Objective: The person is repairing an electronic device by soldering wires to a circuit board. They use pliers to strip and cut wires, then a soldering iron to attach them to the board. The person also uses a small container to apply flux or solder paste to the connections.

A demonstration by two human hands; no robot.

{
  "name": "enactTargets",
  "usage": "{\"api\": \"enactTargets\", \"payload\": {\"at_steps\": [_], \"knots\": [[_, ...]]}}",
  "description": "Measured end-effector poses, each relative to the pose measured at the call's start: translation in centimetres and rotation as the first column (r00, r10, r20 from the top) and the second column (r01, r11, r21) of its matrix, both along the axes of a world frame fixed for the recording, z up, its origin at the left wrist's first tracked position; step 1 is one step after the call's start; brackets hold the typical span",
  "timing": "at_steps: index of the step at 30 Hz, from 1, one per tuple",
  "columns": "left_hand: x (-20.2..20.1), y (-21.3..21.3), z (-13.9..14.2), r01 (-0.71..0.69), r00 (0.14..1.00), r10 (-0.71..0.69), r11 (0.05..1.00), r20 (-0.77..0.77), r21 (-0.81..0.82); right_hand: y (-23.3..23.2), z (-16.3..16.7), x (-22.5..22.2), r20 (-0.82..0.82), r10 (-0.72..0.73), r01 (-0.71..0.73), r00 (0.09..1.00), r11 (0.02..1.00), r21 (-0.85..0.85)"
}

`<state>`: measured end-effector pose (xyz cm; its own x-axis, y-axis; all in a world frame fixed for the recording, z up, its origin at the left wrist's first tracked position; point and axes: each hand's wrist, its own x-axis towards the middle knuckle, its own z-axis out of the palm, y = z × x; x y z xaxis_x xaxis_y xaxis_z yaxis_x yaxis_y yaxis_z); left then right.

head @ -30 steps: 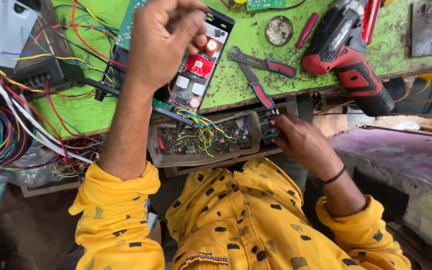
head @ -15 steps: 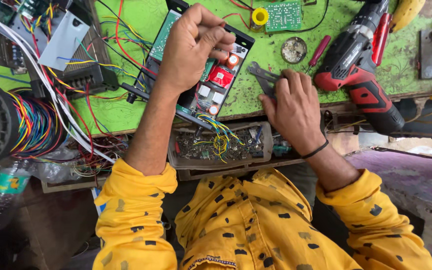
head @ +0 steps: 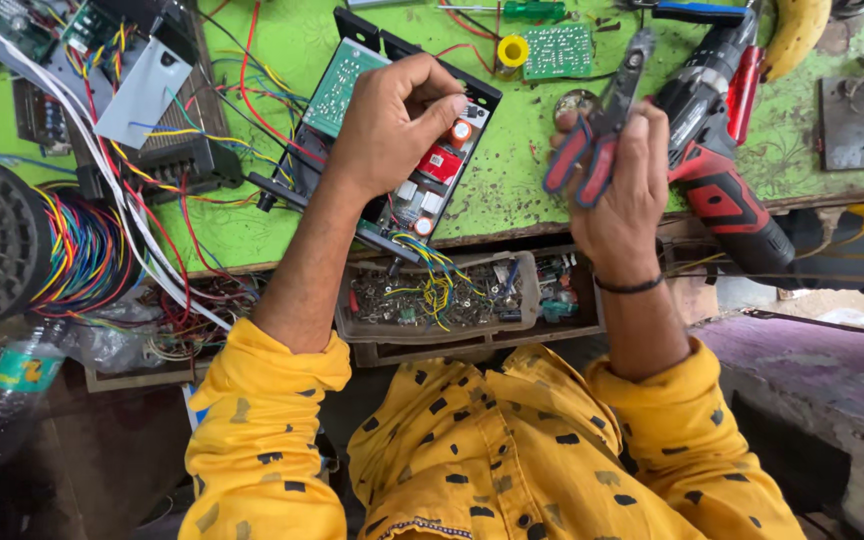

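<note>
1. While the left hand (head: 392, 125) grips the black circuit chassis (head: 402, 150) on the green tabletop (head: 512, 190), the right hand (head: 622, 190) clasps red-handled pliers (head: 602, 120).
2. Just beside: a red drill (head: 722, 170), a small green board (head: 557, 50).
3. Below: a parts tray (head: 442, 295).
4. The left hand's fingers hide part of the chassis.

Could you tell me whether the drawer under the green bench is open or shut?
Open: the drawer juts out below the bench edge, its loose parts and wires visible.
</note>
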<state>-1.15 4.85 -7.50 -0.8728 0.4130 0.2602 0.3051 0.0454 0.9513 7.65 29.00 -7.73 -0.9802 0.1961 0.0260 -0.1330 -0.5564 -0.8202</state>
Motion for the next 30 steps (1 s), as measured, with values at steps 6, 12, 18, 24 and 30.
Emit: {"api": "enactTargets", "payload": {"at_steps": [6,12,18,24,30], "knots": [[-0.2,0.2,0.1,0.01,0.994,-0.021,0.995,0.109,0.095,-1.2,0.6,-0.5,-0.054,0.141,-0.131,0.988,0.977,0.167],[0.7,0.6,1.0,0.123,0.98,-0.12,0.992,0.158,-0.011,-2.4,0.9,1.1,-0.152,0.164,0.136,0.975,0.102,0.985],[1.0,1.0,1.3,0.177,0.976,-0.169,0.983,0.134,-0.052,-4.0,1.1,2.1,-0.155,0.092,0.149,0.984,0.068,0.986],[0.9,0.9,1.2,0.194,0.976,-0.187,0.98,0.114,-0.046,-4.3,1.3,1.7,-0.146,0.117,0.129,0.982,0.141,0.982],[0.6,0.9,0.8,0.2,0.976,-0.19,0.976,0.106,-0.085,-4.0,1.3,2.0,-0.018,0.11,0.001,0.994,0.154,0.988]]}}
